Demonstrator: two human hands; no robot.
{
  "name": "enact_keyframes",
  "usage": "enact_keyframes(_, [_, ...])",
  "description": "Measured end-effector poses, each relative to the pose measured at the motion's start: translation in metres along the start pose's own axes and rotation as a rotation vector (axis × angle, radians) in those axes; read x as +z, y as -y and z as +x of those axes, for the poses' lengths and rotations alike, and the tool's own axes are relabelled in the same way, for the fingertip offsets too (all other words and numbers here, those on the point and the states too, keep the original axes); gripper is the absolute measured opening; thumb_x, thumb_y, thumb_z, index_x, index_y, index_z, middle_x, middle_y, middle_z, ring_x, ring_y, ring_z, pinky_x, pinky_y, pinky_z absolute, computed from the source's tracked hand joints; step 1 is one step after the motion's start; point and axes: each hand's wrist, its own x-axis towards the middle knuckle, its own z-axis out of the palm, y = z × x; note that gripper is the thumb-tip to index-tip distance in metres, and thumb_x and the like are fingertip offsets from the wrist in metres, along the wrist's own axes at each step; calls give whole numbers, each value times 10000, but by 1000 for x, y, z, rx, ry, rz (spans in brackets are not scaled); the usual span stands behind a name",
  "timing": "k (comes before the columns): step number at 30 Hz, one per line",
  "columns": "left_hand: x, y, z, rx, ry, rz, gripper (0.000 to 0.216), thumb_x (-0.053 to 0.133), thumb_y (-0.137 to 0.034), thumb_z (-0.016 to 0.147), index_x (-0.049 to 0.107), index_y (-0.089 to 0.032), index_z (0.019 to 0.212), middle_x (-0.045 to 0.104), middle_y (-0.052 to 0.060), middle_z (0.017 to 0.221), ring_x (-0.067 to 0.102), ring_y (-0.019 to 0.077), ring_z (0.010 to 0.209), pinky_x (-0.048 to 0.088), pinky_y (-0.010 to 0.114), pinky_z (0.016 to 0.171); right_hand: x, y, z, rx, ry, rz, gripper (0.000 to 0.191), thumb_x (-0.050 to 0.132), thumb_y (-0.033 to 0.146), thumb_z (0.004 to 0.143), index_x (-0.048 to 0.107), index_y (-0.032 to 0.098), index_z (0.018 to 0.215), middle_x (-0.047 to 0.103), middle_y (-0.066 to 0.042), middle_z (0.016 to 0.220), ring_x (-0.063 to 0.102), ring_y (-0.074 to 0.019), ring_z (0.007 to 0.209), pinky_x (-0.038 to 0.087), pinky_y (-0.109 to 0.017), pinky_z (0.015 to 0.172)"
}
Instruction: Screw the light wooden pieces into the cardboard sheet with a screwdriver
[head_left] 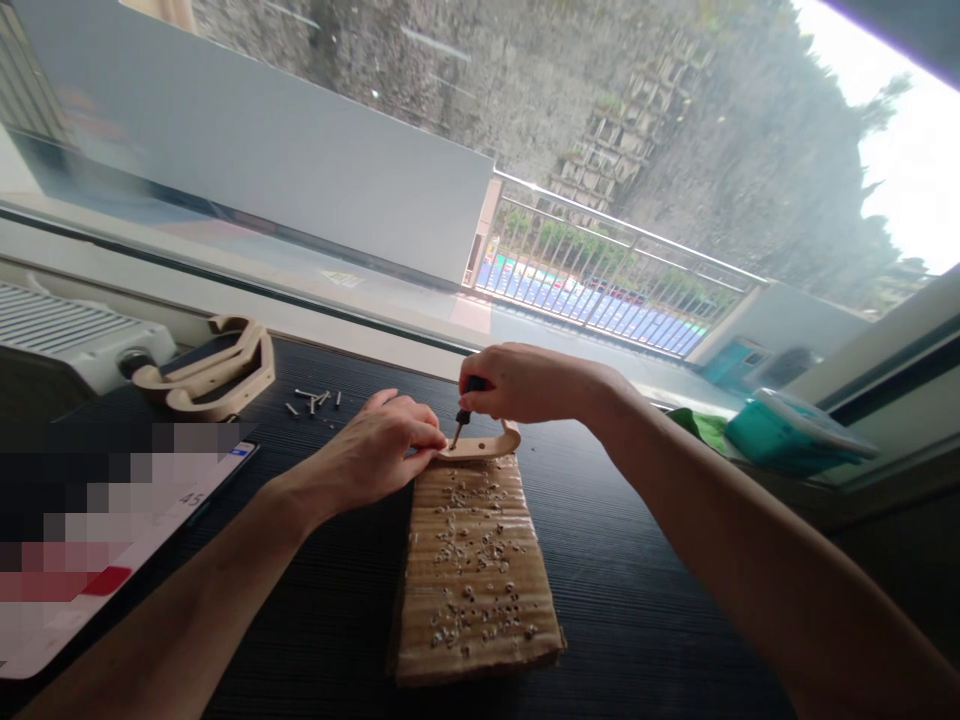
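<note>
A block of layered cardboard [480, 570], pitted with many small holes, lies on the dark table. Across its far end sits a beige curved bracket [495, 447] with a screw hole showing. My right hand [510, 382] grips a black-handled screwdriver [461, 415], its tip down at the bracket's left part; any screw under the tip is too small to make out. My left hand [390, 440] pinches the bracket's left end, thumb and forefinger closed on it. Several loose screws [319, 400] lie on the table beyond my left hand.
More beige brackets [217, 370] are stacked at the left, beside a white ribbed appliance [82, 335]. A tablet-like screen [150, 540] lies at the near left. A teal container [787, 430] and a green cloth [697, 428] are at the right, by the window.
</note>
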Motion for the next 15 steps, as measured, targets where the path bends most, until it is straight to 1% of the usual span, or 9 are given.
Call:
enact_keyframes(3, [1, 0, 0, -20, 16, 6, 167, 552, -208, 824, 710, -262, 835, 698, -7, 915, 614, 184, 869, 267, 505, 1027, -1, 2, -1, 20, 4, -33, 275, 496, 357, 828, 689, 166, 868, 651, -45, 730, 462, -95, 545, 302, -259, 535])
enact_keyframes(5, [0, 1, 0, -21, 31, 14, 170, 545, -213, 832, 707, -265, 841, 696, -9, 924, 610, 188, 880, 259, 514, 1026, -2, 2, -2, 13, -19, -62, 272, 519, 368, 808, 692, 179, 899, 656, -43, 755, 467, -101, 561, 304, -262, 546])
enact_keyframes(7, [0, 1, 0, -15, 43, 18, 169, 544, -215, 836, 705, -266, 843, 695, -9, 927, 605, 187, 884, 258, 510, 1025, -4, 3, -3, -12, -47, -70, 275, 537, 343, 783, 685, 202, 967, 666, -39, 813, 481, -110, 601, 311, -264, 567])
enact_keyframes(9, [-1, 1, 0, -10, 52, 17, 164, 547, -216, 836, 703, -268, 840, 693, -12, 925, 602, 181, 875, 256, 504, 1026, -6, 2, -3, -41, -57, -68, 277, 531, 294, 772, 681, 218, 991, 669, -31, 841, 486, -114, 628, 316, -264, 583])
enact_keyframes(12, [-2, 0, 0, -12, 58, 13, 166, 542, -212, 836, 698, -269, 832, 688, -18, 925, 597, 176, 867, 254, 502, 1023, -6, 2, -3, -56, -38, -63, 254, 510, 251, 773, 693, 213, 944, 663, -24, 802, 469, -108, 610, 313, -260, 572])
enact_keyframes(15, [-1, 1, 0, -14, 58, 9, 170, 535, -212, 839, 696, -267, 838, 688, -15, 926, 596, 177, 866, 259, 498, 1017, -5, 3, -3, -45, -39, -45, 248, 503, 269, 788, 700, 195, 920, 654, -29, 763, 456, -103, 589, 310, -256, 557])
